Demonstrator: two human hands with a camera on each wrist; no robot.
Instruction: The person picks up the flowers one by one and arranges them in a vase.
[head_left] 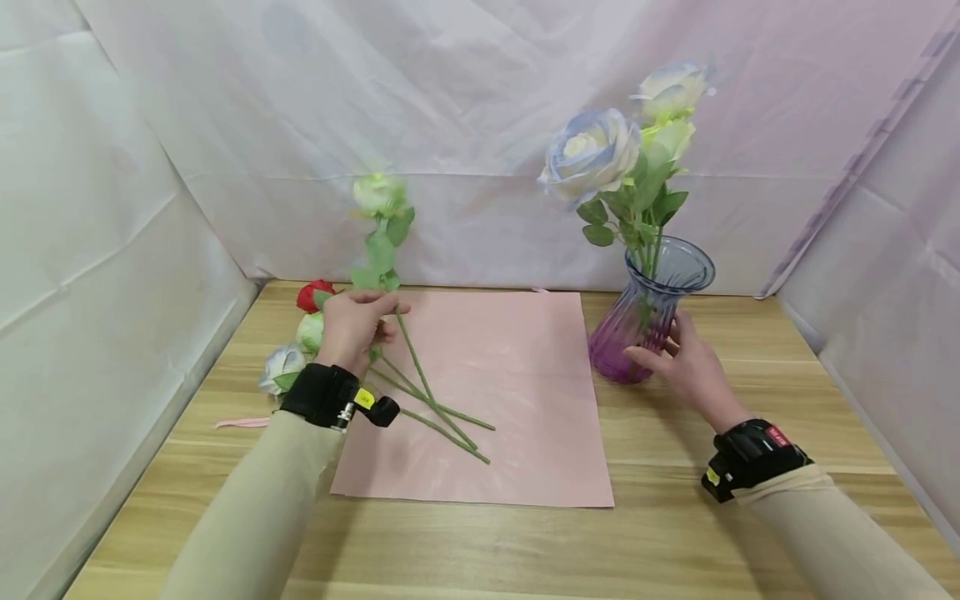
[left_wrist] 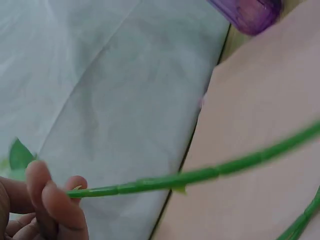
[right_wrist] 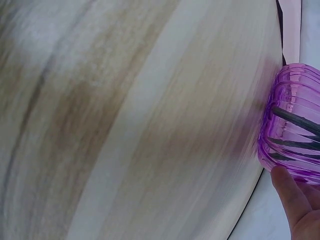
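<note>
My left hand point(head_left: 356, 325) pinches the green stem point(left_wrist: 150, 184) of a pale green-white rose point(head_left: 378, 196), its bloom raised above the back edge of the table. The lower stem slants over other rose stems point(head_left: 450, 414) on a pink paper sheet point(head_left: 532, 375). On the right, my right hand point(head_left: 693, 367) grips the lower part of a ribbed glass vase point(head_left: 618, 342), blue at the rim and purple at the base, its rim leaning right in the head view. A blue-white rose point(head_left: 588, 154) and other pale roses stand in it. Stems point(right_wrist: 295, 120) show through the glass.
Left of the sheet lie a red rose point(head_left: 311, 296), a green-white rose point(head_left: 309, 333) and a blue-white rose point(head_left: 281, 367). A pink ribbon point(head_left: 243, 422) is near them on the wooden table point(head_left: 480, 550). White cloth point(head_left: 480, 225) hangs behind and at both sides.
</note>
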